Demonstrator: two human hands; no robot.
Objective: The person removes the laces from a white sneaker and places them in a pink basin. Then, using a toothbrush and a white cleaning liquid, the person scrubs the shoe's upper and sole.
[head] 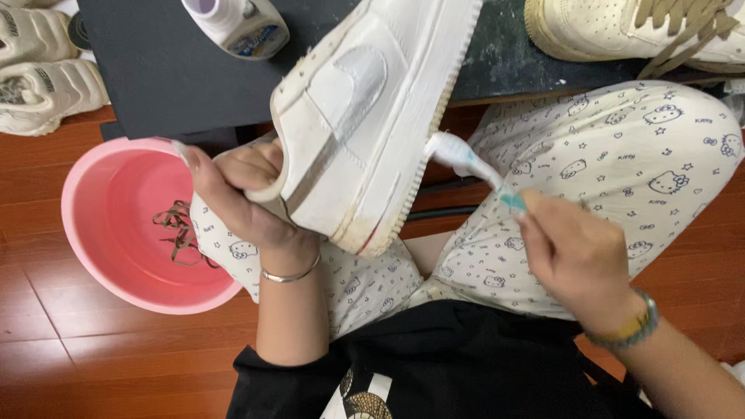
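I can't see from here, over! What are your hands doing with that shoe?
Left hand grips white sneaker at heel. Right hand holds toothbrush, bristles on sole edge. Pink basin beside, laces inside.

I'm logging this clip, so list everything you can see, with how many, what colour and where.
Sneaker held: one, white, centre, heel end gripped by the left hand.
Toothbrush: one, white and teal, head against the sneaker's sole edge.
Basin: one, pink, on the floor at left.
Shoelaces: a tangle, brownish, inside the basin.
Second sneaker: one, cream with tan laces, top right on the dark surface.
Chunky shoes: two, off-white, top left.
Bottle: one, white, top centre on the dark surface.
Dark surface: one, black, top.
Floor: reddish wood.
Left hand: bracelet at wrist, holds the sneaker.
Right hand: beaded bracelet, holds the toothbrush.
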